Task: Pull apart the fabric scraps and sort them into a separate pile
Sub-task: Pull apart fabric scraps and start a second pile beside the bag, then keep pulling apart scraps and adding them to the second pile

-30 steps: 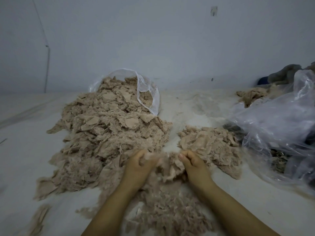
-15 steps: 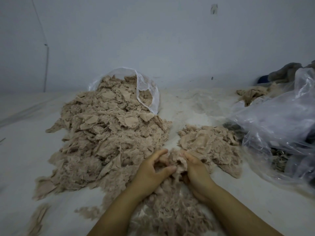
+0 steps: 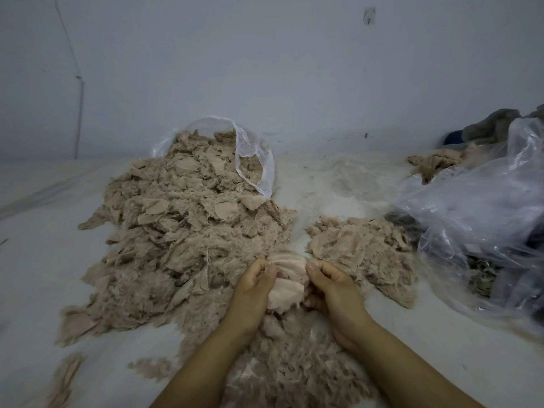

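The left hand (image 3: 255,285) and right hand (image 3: 332,285) pinch one scrap (image 3: 287,278) stretched between them, between the big pile (image 3: 182,231) and small pile (image 3: 359,248).

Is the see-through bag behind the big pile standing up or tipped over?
Tipped over. The clear bag lies on its side, mouth toward the big pile, scraps spilling out.

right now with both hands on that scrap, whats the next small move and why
Probably draw the hands apart sideways. The left hand and right hand each pinch an edge of one beige scrap, stretched between them over the loose scraps. Once it separates, drop it on the smaller pile to the right.
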### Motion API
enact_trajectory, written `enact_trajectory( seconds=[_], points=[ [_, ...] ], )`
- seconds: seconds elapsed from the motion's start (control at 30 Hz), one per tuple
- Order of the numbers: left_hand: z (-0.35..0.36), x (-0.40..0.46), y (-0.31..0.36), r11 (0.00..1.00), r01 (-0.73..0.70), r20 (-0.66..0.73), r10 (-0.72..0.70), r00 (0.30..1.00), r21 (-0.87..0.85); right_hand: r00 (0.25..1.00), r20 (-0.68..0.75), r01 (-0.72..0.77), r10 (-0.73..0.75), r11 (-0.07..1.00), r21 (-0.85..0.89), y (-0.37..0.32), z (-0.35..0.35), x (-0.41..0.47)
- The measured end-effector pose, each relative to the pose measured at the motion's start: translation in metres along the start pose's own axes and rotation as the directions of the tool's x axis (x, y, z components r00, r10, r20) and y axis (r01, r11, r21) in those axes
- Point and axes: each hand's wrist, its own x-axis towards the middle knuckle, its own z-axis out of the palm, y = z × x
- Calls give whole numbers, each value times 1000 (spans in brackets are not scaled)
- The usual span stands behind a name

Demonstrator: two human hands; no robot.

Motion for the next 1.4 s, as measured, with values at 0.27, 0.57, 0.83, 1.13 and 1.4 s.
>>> enact_trajectory(
  seconds=[0.27,0.57,0.83,1.13,1.4],
  points=[
    [2,2,2,997,-46,-60,49,997,57,1000,-26,11,-9,998,56,-2,2,-1],
    [2,-1,5,995,-25,131,11,991,100,999,-14,49,-50,998,-44,-5,2,-4],
    [-8,-1,10,990,104,-9,-105,994,-96,980,-175,-55,97,972,227,-14,-6,6],
    [-4,0,7,996,83,98,-87,991,43,980,151,-136,133,991,12,-13,2,-6],
    [-5,2,11,973,181,-65,-192,979,-144,975,172,-148,143,989,11,-15,-2,-3]
  ],
)
